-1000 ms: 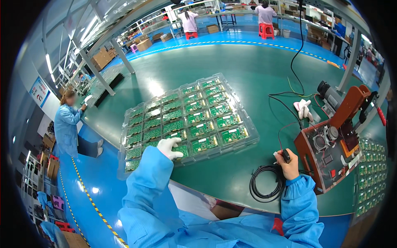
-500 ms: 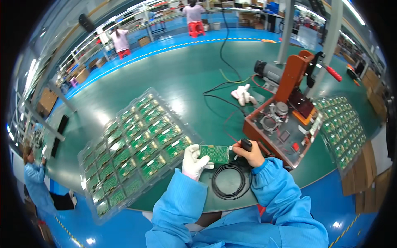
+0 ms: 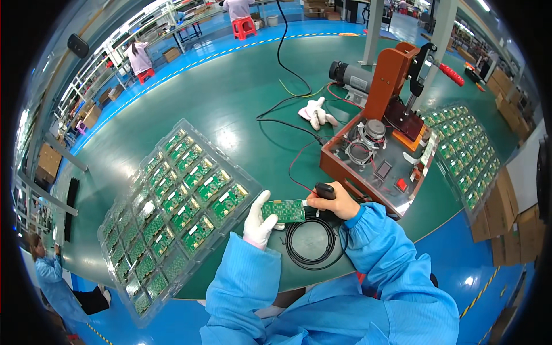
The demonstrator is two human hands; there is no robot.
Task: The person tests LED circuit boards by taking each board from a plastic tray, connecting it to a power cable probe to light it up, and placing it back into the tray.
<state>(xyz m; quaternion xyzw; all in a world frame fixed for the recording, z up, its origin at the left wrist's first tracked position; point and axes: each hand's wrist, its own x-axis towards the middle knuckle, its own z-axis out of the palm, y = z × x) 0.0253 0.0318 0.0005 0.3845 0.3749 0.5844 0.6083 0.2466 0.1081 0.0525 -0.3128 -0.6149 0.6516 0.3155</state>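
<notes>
My left hand [image 3: 260,223], in a white glove, grips a green circuit board [image 3: 287,211] by its left end, above the table. My bare right hand [image 3: 344,202] is closed round a black handle [image 3: 325,190] whose kind I cannot make out. Its fingertips are at the board's right end, beside a small white connector. Whether they touch the board is hard to tell. Just below the hands lies a coil of black cable [image 3: 290,244] on the green table.
A clear tray [image 3: 214,145] of circuit boards lies left; more boards [image 3: 460,144] lie right. A brown test fixture [image 3: 340,163] with a red-handled lever [image 3: 451,75] stands right, near a grey motor [image 3: 352,76] and a white glove [image 3: 317,113]. A co-worker [image 3: 54,282] is far left.
The whole view has shifted, so the table and its things appear further left and mostly higher. Both hands keep their hold, with the board between them.
</notes>
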